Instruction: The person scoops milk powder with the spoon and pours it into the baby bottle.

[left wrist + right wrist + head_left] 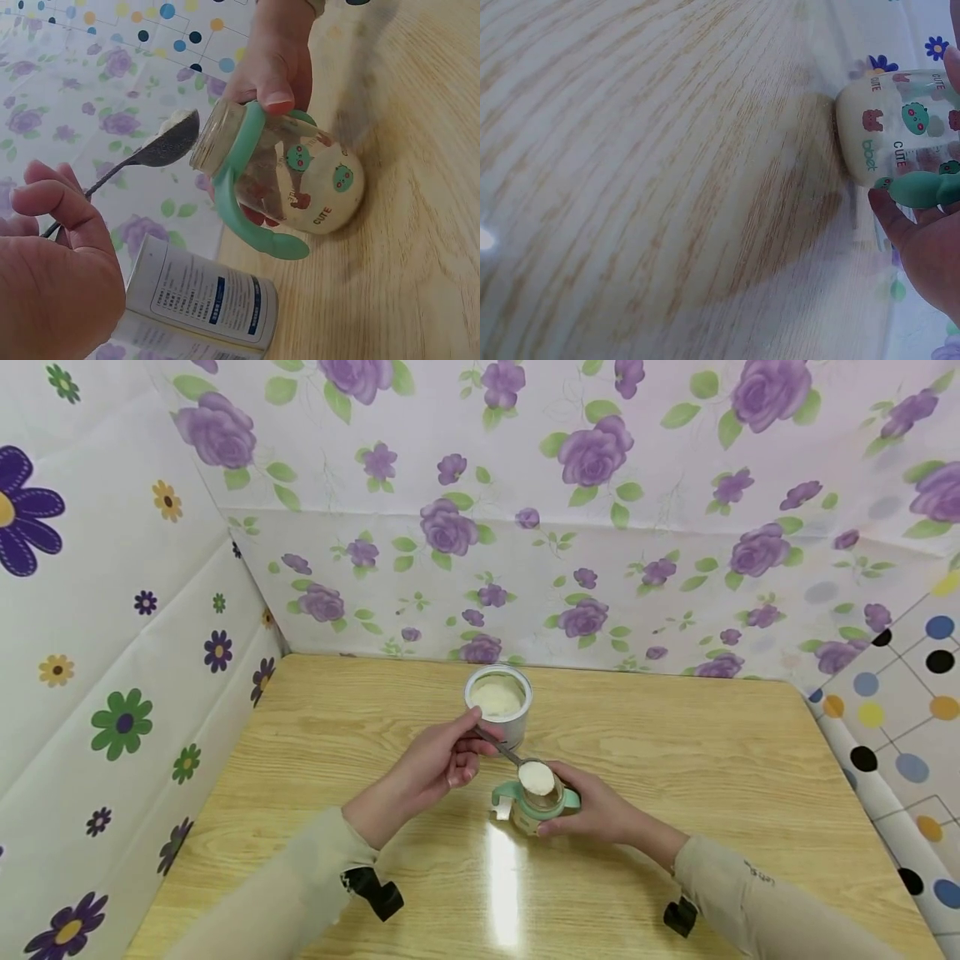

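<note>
My left hand point(431, 768) pinches the handle of a metal spoon point(161, 146). The spoon's bowl carries a heap of pale powder point(537, 778) right at the mouth of a clear baby bottle point(300, 176). That bottle has green handles point(259, 232) and printed cartoon figures, and whitish powder shows inside it. My right hand point(600, 806) grips the bottle from its right side and keeps it on the table. Behind the hands stands an open can point(510, 731) with pale powder inside.
The wooden table point(675, 735) has cloth walls around it. A purple-flowered cloth point(450, 527) hangs at the back, a daisy-patterned one point(150, 660) at the left, a dotted one point(900, 727) at the right. Black straps point(375, 893) sit on both wrists.
</note>
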`<state>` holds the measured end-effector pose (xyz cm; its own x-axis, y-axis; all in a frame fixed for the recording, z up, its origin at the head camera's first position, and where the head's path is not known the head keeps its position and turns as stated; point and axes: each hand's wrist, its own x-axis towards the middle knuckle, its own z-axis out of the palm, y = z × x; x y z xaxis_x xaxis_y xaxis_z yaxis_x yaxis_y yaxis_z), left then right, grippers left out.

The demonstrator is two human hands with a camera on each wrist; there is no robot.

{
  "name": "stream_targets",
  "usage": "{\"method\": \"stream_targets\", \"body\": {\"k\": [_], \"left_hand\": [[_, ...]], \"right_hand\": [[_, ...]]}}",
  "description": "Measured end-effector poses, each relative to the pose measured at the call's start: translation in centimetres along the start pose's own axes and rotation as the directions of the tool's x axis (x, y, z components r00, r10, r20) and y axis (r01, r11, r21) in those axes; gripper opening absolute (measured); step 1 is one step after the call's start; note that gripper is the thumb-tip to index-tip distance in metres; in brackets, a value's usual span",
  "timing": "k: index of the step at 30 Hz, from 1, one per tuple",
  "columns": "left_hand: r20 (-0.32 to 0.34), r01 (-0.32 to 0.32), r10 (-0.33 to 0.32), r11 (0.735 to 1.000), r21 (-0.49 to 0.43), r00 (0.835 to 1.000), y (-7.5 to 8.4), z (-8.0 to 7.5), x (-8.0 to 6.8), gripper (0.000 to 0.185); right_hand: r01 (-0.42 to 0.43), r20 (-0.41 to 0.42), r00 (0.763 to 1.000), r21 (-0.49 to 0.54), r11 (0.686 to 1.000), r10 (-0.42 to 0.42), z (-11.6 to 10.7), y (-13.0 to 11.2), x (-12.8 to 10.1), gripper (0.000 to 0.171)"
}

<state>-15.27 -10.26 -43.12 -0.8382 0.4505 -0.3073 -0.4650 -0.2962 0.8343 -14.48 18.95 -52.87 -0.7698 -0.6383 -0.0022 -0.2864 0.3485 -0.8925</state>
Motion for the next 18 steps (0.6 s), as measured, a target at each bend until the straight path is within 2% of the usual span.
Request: {"method": "stream_targets", "body": {"k": [6, 12, 18], "left_hand": [[0.033, -0.004, 0.001, 0.995, 0.104, 0.999, -0.3, 0.5, 0.1, 0.045], [0.068, -0.028, 0.013, 0.977, 0.213, 0.998, -0.5, 1.3, 0.2, 0.042], [0.028, -0.068, 0.062, 0.947, 0.314, 0.998, -0.7, 2.1, 0.1, 0.041]], "right_hand": [[0.013, -0.007, 1.0, 0.009, 1.0, -0.013, 0.0, -0.2, 0.1, 0.081], [0.016, -0.011, 1.0, 0.021, 1.0, -0.016, 0.0, -0.4, 0.1, 0.081], [0.002, -0.016, 1.0, 0.017, 1.0, -0.002, 0.0, -0.4, 0.1, 0.082]]}}
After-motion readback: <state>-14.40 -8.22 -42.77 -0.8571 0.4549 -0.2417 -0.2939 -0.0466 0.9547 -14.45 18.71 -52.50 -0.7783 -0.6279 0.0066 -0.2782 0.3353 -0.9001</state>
